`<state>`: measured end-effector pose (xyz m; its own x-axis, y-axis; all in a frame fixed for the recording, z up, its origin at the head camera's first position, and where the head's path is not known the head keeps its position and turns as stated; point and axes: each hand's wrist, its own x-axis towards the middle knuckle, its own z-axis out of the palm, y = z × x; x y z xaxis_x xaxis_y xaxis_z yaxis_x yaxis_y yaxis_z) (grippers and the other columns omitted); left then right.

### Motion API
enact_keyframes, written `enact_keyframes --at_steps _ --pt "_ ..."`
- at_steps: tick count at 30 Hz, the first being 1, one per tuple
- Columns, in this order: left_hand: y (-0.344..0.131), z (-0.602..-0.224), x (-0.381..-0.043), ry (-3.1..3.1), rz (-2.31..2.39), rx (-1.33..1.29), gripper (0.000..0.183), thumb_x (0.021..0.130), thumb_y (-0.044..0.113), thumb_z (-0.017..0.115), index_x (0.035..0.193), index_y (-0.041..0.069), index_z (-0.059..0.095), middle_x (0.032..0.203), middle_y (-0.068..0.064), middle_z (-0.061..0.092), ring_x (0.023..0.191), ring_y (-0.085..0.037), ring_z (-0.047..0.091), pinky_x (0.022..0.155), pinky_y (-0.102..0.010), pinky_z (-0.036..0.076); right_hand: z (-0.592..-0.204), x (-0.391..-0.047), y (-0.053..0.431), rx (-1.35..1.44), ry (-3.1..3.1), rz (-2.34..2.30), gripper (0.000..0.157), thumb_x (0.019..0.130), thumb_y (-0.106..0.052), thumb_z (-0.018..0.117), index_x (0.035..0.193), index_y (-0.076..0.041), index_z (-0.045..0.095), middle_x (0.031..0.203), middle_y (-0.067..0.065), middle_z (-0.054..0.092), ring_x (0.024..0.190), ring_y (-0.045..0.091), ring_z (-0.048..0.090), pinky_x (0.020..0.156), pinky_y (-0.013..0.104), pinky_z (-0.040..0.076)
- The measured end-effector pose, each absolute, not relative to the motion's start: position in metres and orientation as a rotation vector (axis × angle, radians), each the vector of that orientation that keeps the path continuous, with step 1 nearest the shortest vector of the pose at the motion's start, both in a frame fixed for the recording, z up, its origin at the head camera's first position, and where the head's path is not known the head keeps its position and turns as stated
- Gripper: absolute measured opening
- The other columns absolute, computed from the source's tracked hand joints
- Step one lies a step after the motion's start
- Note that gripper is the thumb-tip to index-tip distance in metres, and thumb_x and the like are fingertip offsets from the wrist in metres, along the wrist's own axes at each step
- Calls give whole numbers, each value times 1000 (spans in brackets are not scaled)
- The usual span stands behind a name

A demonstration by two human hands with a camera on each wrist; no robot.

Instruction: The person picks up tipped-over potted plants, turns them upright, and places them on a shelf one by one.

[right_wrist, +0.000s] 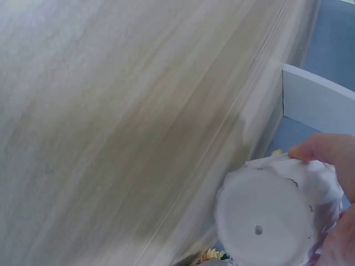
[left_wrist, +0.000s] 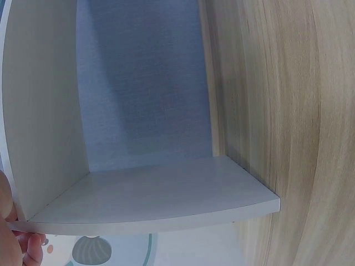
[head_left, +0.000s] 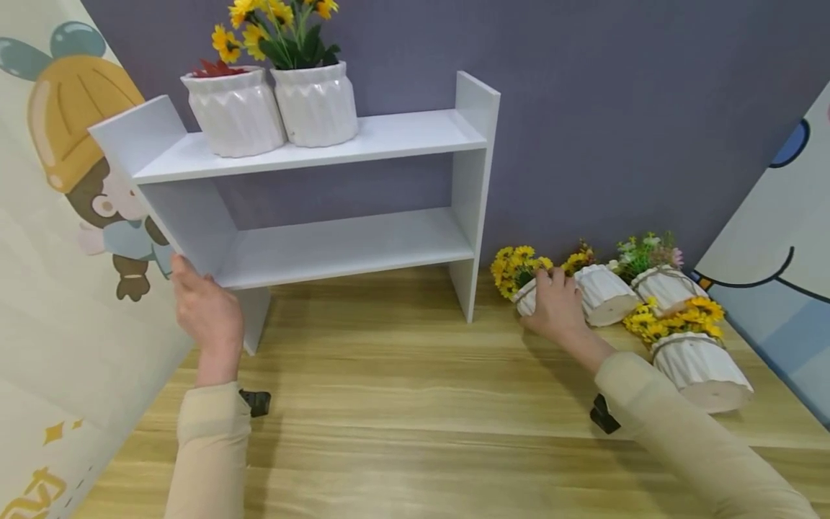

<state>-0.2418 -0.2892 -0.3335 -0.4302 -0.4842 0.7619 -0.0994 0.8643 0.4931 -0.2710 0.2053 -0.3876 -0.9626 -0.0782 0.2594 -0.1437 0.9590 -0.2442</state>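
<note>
A white two-tier shelf [head_left: 350, 249] stands against the dark wall. My left hand [head_left: 209, 306] grips the front edge of its left side panel, at the level of the lower board; in the left wrist view fingers [left_wrist: 34, 250] wrap that edge. At the right, my right hand [head_left: 556, 306] holds a small white ribbed flowerpot [head_left: 527, 297] with yellow flowers [head_left: 515, 267]. The pot is tipped on its side, and its round base [right_wrist: 263, 216] with a small hole faces the right wrist camera. The fingers span the pot's side.
Two white pots, one with red leaves [head_left: 235, 112] and one with yellow flowers [head_left: 316, 104], stand on the top board's left. Several more flowerpots [head_left: 700, 367] lie on their sides at the right of the wooden table [head_left: 389, 418]. Cartoon-printed walls flank both sides.
</note>
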Motion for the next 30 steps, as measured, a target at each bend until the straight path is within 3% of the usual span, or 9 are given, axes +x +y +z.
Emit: enact_keyframes --at_steps 6,15,24,30 --pt "-290 -334 -242 -1996 -456 419 41 95 11 34 133 7 21 109 -31 50 80 -48 54 64 -57 45 -388 -269 203 216 -2805 453 86 60 -27 80 124 8 36 124 34 31 106 53 36 82 60 38" --pt "-288 -332 -241 -2007 -475 439 42 95 8 34 134 5 20 117 -30 48 84 -50 53 68 -59 44 -393 -265 201 323 -2644 527 85 53 -23 83 115 11 36 114 33 35 103 47 37 92 57 31" --pt "-288 -330 -243 -2006 -468 429 43 95 9 36 135 4 21 123 -31 47 93 -50 53 74 -60 45 -398 -268 203 347 -2514 633 80 50 -24 83 105 9 37 105 28 35 96 40 35 83 53 34" --pt "-288 -332 -242 -1999 -475 451 42 94 9 36 134 5 22 122 -29 48 93 -50 53 71 -60 44 -404 -265 206 323 -2513 717 74 49 -22 83 98 6 35 99 25 33 87 34 33 73 47 34"
